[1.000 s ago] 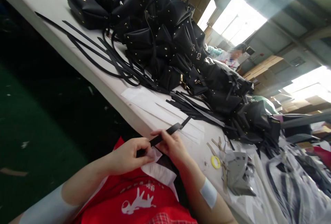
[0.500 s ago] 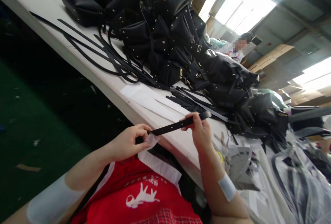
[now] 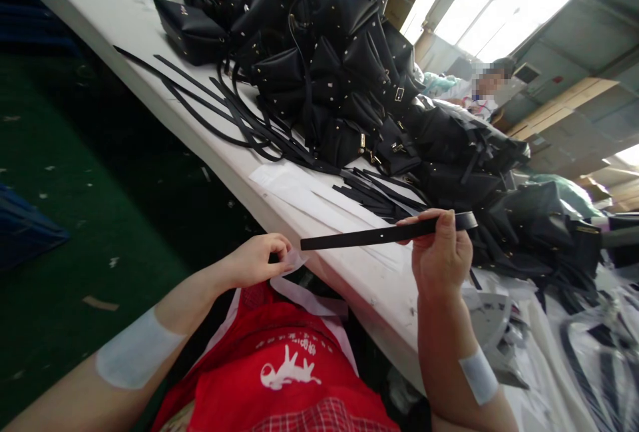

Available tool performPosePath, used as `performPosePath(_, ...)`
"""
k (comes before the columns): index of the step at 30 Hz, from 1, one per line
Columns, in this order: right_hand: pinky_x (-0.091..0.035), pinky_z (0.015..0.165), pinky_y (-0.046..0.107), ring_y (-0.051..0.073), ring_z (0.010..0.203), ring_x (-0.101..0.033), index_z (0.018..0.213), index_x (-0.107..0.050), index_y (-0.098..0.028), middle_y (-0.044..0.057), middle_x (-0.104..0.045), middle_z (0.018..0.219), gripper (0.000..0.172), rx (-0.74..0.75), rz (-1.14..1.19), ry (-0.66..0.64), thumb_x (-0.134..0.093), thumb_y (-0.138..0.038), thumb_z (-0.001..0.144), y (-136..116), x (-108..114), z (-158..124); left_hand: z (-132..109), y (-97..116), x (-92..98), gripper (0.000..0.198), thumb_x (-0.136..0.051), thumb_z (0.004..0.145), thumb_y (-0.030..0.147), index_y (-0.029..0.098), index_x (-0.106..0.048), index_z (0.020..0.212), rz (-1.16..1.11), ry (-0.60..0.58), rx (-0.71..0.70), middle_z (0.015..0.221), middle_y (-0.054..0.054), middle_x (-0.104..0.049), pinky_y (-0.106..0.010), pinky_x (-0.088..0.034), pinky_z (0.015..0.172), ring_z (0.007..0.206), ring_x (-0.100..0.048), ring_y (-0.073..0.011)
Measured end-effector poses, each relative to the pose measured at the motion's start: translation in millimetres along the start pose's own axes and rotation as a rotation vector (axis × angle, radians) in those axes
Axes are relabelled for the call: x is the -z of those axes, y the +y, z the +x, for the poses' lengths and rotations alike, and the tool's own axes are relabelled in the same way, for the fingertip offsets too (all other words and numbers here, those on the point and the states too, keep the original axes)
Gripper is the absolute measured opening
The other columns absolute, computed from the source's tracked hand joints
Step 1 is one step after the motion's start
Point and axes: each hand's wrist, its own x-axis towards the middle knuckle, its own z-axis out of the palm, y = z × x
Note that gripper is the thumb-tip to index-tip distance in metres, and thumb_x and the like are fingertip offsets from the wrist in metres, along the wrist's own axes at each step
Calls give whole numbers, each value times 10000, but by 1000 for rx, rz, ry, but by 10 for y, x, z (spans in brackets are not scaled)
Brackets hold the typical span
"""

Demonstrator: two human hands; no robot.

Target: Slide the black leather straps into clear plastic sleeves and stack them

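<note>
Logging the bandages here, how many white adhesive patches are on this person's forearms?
2: one white adhesive patch on the left forearm, behind the left hand; another white patch on the right forearm, below the right hand. Others may be hidden.

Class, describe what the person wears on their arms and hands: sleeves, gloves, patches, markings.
Both forearms are bare, with no sleeves in view and no gloves. The left forearm carries a broad white adhesive patch; the right forearm carries a smaller white patch. No rings show on the left hand or the right hand.
</note>
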Motion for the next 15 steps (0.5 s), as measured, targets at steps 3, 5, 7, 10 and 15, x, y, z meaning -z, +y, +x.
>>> performPosePath(3, -521, 471, 260, 180, 554, -689, 851, -633, -179, 42, -710, 646, 351, -10, -1, -18, -574, -515, 931, -21, -6, -2, -5, -8, 18, 288, -623, 807, 371, 192, -571, 587, -5, 1, -5, 947, -65, -706, -296, -492, 799, 846, -660, -194)
performPosePath(5, -522, 473, 263, 178, 553, -685, 855, -634, -178, 45, -714, 650, 357, -23, 0, -40, -578, -523, 926, -26, -17, -15, -8, -3, 33, 298, -627, 809, 386, 191, -575, 589, -3, 6, -7, 942, -62, -702, -294, -489, 801, 847, -658, -193)
performPosePath(7, -527, 481, 267, 171, 535, -673, 854, -632, -178, 39, -711, 639, 361, -40, -3, -55, -582, -529, 922, -24, -29, -30, -9, 5, 52, 301, -627, 817, 400, 187, -602, 608, -4, 0, -2, 939, -60, -698, -289, -490, 798, 838, -655, -191)
performPosePath(10, -528, 488, 270, 154, 494, -644, 847, -624, -181, 25, -702, 622, 365, -71, -19, -79, -585, -537, 918, -6, -32, -36, -4, 9, 79, 296, -616, 846, 421, 181, -688, 687, -45, -34, 0, 977, -61, -703, -281, -495, 825, 860, -663, -191)
performPosePath(15, -509, 480, 260, 149, 500, -631, 849, -634, -188, 27, -709, 651, 381, -119, -107, -184, -587, -562, 904, 11, 58, 56, 14, -35, 34, 332, -568, 908, 428, 179, -769, 820, -201, -156, -79, 980, -64, -735, -261, -512, 854, 898, -685, -192)
